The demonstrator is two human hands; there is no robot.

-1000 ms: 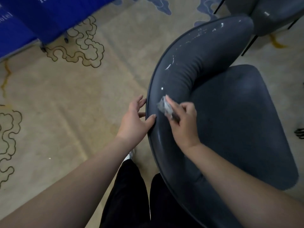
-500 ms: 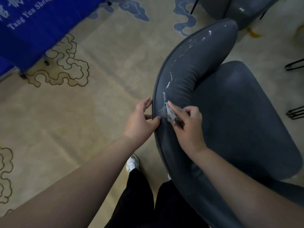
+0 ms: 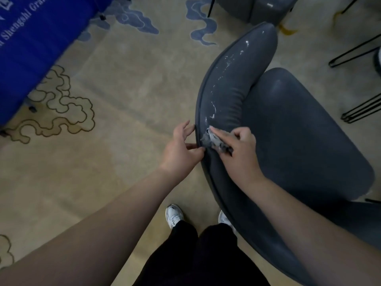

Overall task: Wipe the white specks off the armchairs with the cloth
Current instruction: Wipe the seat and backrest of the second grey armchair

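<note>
Head view — speckled armchair, cloud-patterned carpet

I see beige carpeted floor carrying the dark armchair at three o'clock, a second armchair at one.

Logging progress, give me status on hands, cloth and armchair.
Right hand pinches cloth against armchair backrest. Left hand braces its rim. White specks remain ahead. Nothing blocking.
</note>
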